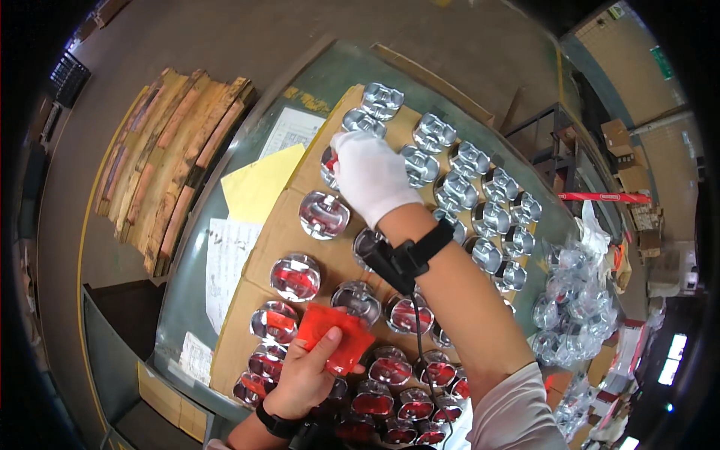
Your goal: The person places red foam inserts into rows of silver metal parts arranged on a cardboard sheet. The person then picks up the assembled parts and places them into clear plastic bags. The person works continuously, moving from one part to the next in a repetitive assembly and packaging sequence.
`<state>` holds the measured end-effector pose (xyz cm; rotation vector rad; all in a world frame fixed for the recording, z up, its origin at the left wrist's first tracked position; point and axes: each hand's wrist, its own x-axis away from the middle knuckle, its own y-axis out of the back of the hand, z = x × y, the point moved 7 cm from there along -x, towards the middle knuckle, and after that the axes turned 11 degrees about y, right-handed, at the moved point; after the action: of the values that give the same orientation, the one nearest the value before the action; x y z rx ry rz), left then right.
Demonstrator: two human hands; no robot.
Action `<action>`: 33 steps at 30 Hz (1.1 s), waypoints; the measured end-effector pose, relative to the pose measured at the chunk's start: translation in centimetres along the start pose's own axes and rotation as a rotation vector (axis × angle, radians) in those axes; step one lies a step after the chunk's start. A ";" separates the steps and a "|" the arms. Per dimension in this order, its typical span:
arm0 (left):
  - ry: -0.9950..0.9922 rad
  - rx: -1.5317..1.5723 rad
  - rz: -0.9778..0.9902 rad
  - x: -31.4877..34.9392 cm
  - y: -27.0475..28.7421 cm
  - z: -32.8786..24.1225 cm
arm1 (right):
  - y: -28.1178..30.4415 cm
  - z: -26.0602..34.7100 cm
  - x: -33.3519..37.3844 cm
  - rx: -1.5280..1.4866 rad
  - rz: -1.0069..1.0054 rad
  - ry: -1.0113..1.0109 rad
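Metal pistons (324, 215) stand in loose rows on a cardboard sheet (255, 300). My left hand (309, 375), bare, grips a stack of thin red plastic packets (337, 339) above the nearer pistons, thumb on top. My right hand (371, 174), in a white glove, reaches to the far left of the sheet. Its fingertips are closed at a piston (328, 171), where a bit of red packet (333, 160) shows; the glove hides most of the grip. Red pieces lie in many near pistons, such as the piston (295, 277) at the left; the far right ones show bare metal.
The sheet covers a green table (187, 285) with a yellow paper (259, 184) and printed sheets (225, 259) at its left. Bagged pistons (574, 300) are piled at the right. A wooden pallet (176, 150) lies on the floor to the left. A thin cable (420, 337) hangs from my right wrist strap.
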<state>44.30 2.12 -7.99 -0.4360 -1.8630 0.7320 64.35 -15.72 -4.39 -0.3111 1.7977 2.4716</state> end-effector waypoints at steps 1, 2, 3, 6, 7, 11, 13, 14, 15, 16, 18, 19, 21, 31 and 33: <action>0.005 0.002 0.000 -0.2 0.1 0.2 | 0.1 0.0 0.2 -0.046 0.001 -0.025; 0.018 -0.004 0.001 -0.3 0.0 0.3 | 0.3 -0.1 0.4 -0.092 0.000 -0.058; 0.023 -0.001 -0.005 -0.3 -0.3 0.3 | 0.1 -0.3 0.4 -0.039 -0.001 -0.066; 0.006 -0.016 0.040 -0.3 -0.6 0.4 | -0.4 -0.9 -0.1 0.081 0.011 -0.090; 0.001 -0.027 0.023 -0.2 -0.5 0.4 | -0.9 -1.0 -0.5 0.169 0.021 -0.111; 0.012 -0.055 -0.003 -0.1 -1.0 0.1 | -1.6 -1.8 -0.4 0.265 -0.028 -0.139; 0.017 -0.056 0.007 -0.1 -1.5 0.1 | -1.1 -2.7 0.3 0.222 -0.085 -0.152; 0.014 -0.036 0.005 0.0 -1.2 0.1 | -0.5 -1.9 0.8 0.209 -0.078 -0.111; 0.013 -0.012 0.007 0.1 -0.9 0.1 | 1.0 -0.4 2.0 0.201 -0.067 -0.069; 0.008 -0.054 0.011 0.1 -0.7 0.2 | 3.6 1.4 4.0 -0.057 -0.166 0.003; 0.021 -0.155 0.037 0.1 -0.8 0.5 | 6.4 3.4 9.2 -0.463 -0.047 0.006; 0.041 -0.185 0.052 0.1 -1.4 0.7 | 6.7 4.1 12.0 -0.618 0.185 -0.061; 0.083 -0.330 0.161 0.0 -1.7 1.7 | 7.6 4.9 16.6 -0.744 0.305 -0.075; 0.207 -0.554 0.134 -0.5 -5.4 5.3 | 10.9 2.2 25.4 -0.764 -0.118 -0.192; 0.200 -0.523 0.108 -0.9 -5.8 5.2 | 12.0 0.0 25.1 -0.690 -0.179 -0.330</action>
<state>40.07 -4.25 -6.17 -0.9146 -1.8360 0.2458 37.77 -21.05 1.72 -0.0764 0.7292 2.7182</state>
